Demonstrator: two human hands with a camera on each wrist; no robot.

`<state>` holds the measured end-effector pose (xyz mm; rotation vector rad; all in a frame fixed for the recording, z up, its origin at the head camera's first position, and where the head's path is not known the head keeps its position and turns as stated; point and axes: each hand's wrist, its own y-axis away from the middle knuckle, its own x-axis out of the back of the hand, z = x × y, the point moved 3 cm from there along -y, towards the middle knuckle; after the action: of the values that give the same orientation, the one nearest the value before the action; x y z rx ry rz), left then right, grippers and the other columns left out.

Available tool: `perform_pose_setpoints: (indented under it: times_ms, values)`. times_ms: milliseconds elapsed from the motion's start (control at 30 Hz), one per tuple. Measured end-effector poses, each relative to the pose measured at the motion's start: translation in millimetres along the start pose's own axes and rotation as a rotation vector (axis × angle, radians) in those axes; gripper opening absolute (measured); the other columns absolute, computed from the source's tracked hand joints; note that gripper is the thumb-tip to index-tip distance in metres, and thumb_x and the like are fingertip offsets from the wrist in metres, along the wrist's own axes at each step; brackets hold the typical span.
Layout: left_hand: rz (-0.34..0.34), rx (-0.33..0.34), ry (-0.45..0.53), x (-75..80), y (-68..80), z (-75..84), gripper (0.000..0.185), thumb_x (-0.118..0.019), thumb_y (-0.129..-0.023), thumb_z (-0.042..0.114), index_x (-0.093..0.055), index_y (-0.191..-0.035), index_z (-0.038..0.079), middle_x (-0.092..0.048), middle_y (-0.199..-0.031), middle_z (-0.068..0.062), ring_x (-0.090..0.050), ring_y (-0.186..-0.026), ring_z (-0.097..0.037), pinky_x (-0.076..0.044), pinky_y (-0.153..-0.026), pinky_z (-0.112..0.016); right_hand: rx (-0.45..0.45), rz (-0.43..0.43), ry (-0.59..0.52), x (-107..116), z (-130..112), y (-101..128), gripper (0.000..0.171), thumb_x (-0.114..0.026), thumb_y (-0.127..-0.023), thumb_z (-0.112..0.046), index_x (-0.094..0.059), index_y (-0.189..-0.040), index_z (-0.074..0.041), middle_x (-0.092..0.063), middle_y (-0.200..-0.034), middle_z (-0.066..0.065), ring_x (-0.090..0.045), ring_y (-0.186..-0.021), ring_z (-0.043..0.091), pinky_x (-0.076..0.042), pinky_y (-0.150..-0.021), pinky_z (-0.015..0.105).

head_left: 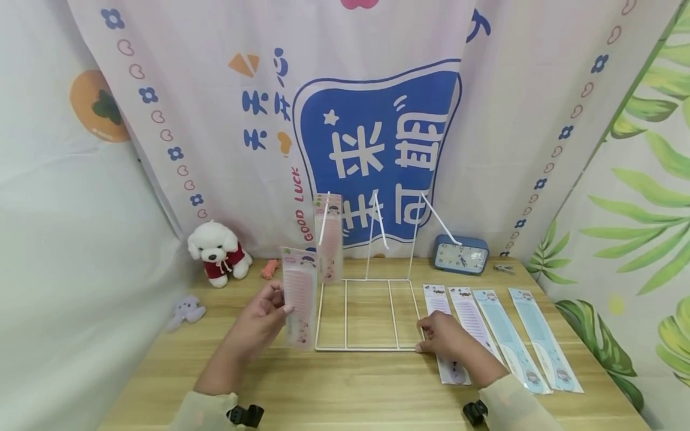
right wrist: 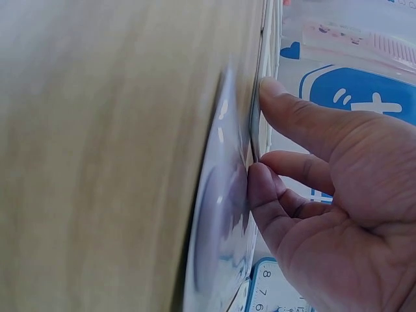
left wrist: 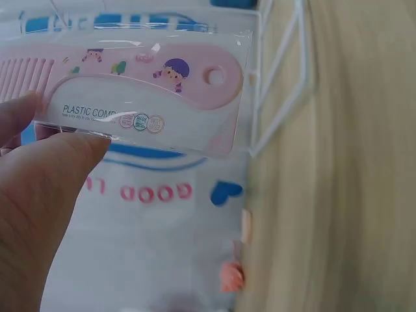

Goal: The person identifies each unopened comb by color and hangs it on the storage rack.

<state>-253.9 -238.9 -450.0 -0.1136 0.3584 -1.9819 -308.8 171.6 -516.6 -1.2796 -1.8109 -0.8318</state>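
Observation:
A packaged pink plastic comb (left wrist: 201, 97) is upright between the thumb and fingers of my left hand (head_left: 264, 314), at the left side of a white wire display rack (head_left: 363, 349). In the left wrist view, its clear sleeve and round handle hole show. My right hand (head_left: 444, 336) pinches the front right corner of the rack's base, above a packaged purple comb (head_left: 451, 372). Another packaged pink comb (head_left: 330, 239) hangs on the rack's left prong. The middle prong (head_left: 381, 224) and right prong (head_left: 442, 219) are bare.
Right of the rack lie another purple comb packet (head_left: 474, 323) and two blue comb packets (head_left: 507, 341) (head_left: 544, 341). Behind them are a blue clock (head_left: 462, 254) and a small metal clip (head_left: 504, 269). A plush dog (head_left: 218, 251), purple toy (head_left: 187, 311) and orange item (head_left: 270, 269) are left.

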Motion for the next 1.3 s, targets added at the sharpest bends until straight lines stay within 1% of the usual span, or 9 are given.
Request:
perform_pose_setpoints:
  times_ms: [100, 233, 467, 700, 833, 1000, 1100, 1167, 1300]
  values:
    - [-0.007, -0.010, 0.001, -10.3, -5.5, 6.0, 0.031, -0.049, -0.111, -0.003, -0.049, -0.131, 0.021, -0.059, -0.133, 0.000, -0.060, -0.126, -0.012, -0.056, -0.109, -0.026, -0.004, 0.000, 0.004, 1.9, -1.2, 0.8, 0.054, -0.097, -0.083, -0.020, -0.078, -0.129, -0.002, -0.057, -0.092, 0.003, -0.052, -0.087, 0.018, -0.047, -0.078, 0.036]
    - [0.005, -0.011, 0.001, -19.3, -13.0, 8.3, 0.033, -0.051, -0.110, -0.004, -0.049, -0.132, 0.021, -0.060, -0.132, 0.000, -0.060, -0.125, -0.013, -0.055, -0.109, -0.026, -0.004, -0.002, 0.003, 2.0, -1.0, 0.8, 0.053, -0.097, -0.083, -0.020, -0.078, -0.129, -0.002, -0.056, -0.091, 0.003, -0.052, -0.087, 0.017, -0.046, -0.078, 0.036]
    - [0.020, 0.001, 0.022, -25.3, -21.3, 1.9, 0.034, -0.050, -0.110, -0.005, -0.050, -0.128, 0.024, -0.059, -0.128, 0.002, -0.059, -0.121, -0.011, -0.055, -0.106, -0.025, 0.012, -0.001, 0.001, -0.3, 0.8, -1.0, 0.036, -0.097, -0.083, -0.020, -0.078, -0.112, -0.007, -0.054, -0.083, 0.003, -0.050, -0.080, 0.017, -0.041, -0.074, 0.034]
    - [0.082, 0.044, 0.017, -26.6, -24.4, 2.0, 0.031, -0.052, -0.109, -0.003, -0.050, -0.131, 0.019, -0.059, -0.128, 0.001, -0.060, -0.121, -0.012, -0.056, -0.105, -0.025, -0.002, -0.004, -0.010, 1.4, 0.7, -0.7, 0.046, -0.097, -0.083, -0.020, -0.079, -0.123, -0.004, -0.054, -0.086, 0.003, -0.051, -0.082, 0.017, -0.042, -0.075, 0.034]
    - [0.188, 0.120, 0.017, -27.2, -29.1, -0.4, 0.029, -0.051, -0.109, -0.007, -0.047, -0.131, 0.012, -0.059, -0.127, -0.003, -0.060, -0.120, -0.015, -0.058, -0.102, -0.025, 0.010, -0.007, -0.007, 1.8, 0.3, -0.5, 0.041, -0.097, -0.084, -0.020, -0.079, -0.117, -0.004, -0.054, -0.085, 0.003, -0.050, -0.081, 0.017, -0.042, -0.074, 0.034]
    - [0.377, 0.211, -0.077, -25.8, -44.9, -3.2, 0.029, -0.051, -0.109, -0.008, -0.046, -0.134, 0.006, -0.061, -0.133, -0.012, -0.061, -0.119, -0.019, -0.058, -0.100, -0.026, 0.003, -0.003, 0.002, 0.1, 1.6, -0.1, 0.055, -0.097, -0.083, -0.021, -0.077, -0.131, -0.001, -0.058, -0.093, 0.002, -0.052, -0.088, 0.017, -0.047, -0.078, 0.036]
    - [0.461, 0.214, -0.166, -24.3, -58.7, -1.9, 0.029, -0.052, -0.109, -0.005, -0.049, -0.137, 0.004, -0.062, -0.136, -0.018, -0.060, -0.115, -0.018, -0.054, -0.096, -0.025, 0.000, -0.004, -0.002, -0.3, 2.3, 0.4, 0.055, -0.097, -0.083, -0.021, -0.077, -0.131, -0.001, -0.058, -0.094, 0.003, -0.053, -0.088, 0.017, -0.048, -0.079, 0.037]
    - [0.503, 0.194, -0.213, -22.7, -68.0, -1.2, 0.029, -0.052, -0.109, -0.004, -0.051, -0.137, 0.002, -0.062, -0.136, -0.021, -0.058, -0.114, -0.018, -0.051, -0.095, -0.023, 0.000, -0.003, -0.004, -0.2, 2.3, 0.7, 0.055, -0.096, -0.084, -0.021, -0.077, -0.131, 0.000, -0.058, -0.093, 0.003, -0.053, -0.088, 0.018, -0.047, -0.079, 0.037]
    - [0.557, 0.176, -0.239, -17.1, -84.9, -4.3, 0.028, -0.053, -0.109, -0.004, -0.052, -0.137, 0.000, -0.061, -0.137, -0.023, -0.058, -0.117, -0.021, -0.050, -0.101, -0.027, -0.002, -0.002, -0.005, -0.9, 2.6, 0.3, 0.055, -0.096, -0.084, -0.021, -0.077, -0.131, -0.001, -0.057, -0.093, 0.003, -0.052, -0.088, 0.017, -0.047, -0.078, 0.036]
